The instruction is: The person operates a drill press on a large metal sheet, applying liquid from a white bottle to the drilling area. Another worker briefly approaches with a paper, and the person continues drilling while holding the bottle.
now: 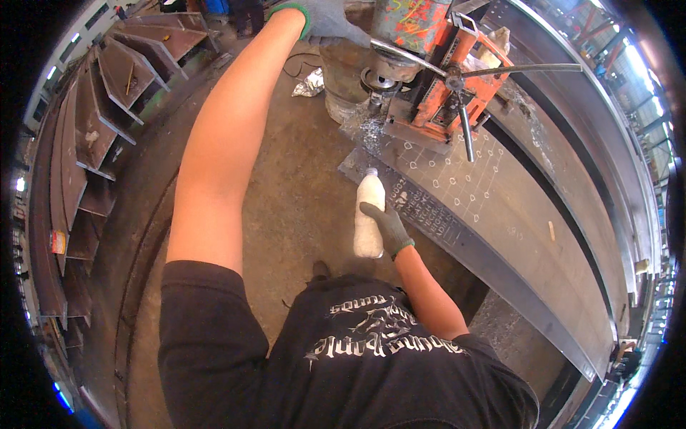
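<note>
My left hand, in a grey glove with a green cuff, reaches far forward and grips the end of a metal feed lever. That lever is one of several spokes on the hub of an orange and grey magnetic drill, which stands on a steel beam. In my gloved right hand is a plastic bottle of whitish liquid, held nearly upright in front of my body. Metal shavings lie beneath the drill's round spindle. The cutter tip cannot be made out.
Chalk-like grid lines and circles mark the beam's web beside the drill; white writing covers its near flange. A drum-like cylinder stands left of the drill, near crumpled foil on the floor. Steel sections line the left.
</note>
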Demonstrator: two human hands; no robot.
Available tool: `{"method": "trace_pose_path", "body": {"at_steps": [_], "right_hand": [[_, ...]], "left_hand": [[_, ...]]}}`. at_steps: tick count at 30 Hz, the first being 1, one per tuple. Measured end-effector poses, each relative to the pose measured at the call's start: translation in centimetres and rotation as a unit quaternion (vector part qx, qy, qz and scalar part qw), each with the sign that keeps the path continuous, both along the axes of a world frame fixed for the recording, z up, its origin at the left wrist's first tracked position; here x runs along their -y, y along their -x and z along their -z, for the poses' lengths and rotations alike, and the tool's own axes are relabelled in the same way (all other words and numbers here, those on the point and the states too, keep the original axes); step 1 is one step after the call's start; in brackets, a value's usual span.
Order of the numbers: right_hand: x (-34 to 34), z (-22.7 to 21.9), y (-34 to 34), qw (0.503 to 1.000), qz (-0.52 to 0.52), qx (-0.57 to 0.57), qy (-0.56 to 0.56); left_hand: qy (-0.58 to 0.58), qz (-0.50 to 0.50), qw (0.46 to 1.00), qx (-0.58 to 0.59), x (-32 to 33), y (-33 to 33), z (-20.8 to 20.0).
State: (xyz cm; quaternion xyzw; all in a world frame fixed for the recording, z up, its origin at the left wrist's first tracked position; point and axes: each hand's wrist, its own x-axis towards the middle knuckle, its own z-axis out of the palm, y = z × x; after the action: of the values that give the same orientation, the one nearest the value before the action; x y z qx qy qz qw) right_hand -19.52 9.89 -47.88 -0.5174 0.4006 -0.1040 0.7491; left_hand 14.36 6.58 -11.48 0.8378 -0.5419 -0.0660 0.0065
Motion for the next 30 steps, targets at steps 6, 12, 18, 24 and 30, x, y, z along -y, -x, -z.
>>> {"method": "trace_pose_path", "body": {"at_steps": [6,12,18,24,30], "right_hand": [[0.8,0.3,-0.2,1.000,0.008,0.008,-0.029],[0.4,-0.1,-0.8,0.997,0.017,0.032,-0.068],[1.8,3.3,0.0,0.997,0.039,0.030,-0.054],[1.6,2.4,-0.8,0.998,0.013,0.043,-0.037],[1.1,2.3,-0.7,0.998,0.027,0.051,-0.036]], "left_hand": [[0.096,0.122,0.987,-0.042,-0.6,0.1,-0.3],[0.046,0.026,0.996,0.075,2.2,-4.1,3.4],[0.021,0.010,1.000,0.005,3.9,-1.9,1.8],[-0.003,0.139,0.984,0.112,6.1,-7.5,4.8],[-0.006,0.228,0.956,0.185,3.9,-6.0,3.8]]}}
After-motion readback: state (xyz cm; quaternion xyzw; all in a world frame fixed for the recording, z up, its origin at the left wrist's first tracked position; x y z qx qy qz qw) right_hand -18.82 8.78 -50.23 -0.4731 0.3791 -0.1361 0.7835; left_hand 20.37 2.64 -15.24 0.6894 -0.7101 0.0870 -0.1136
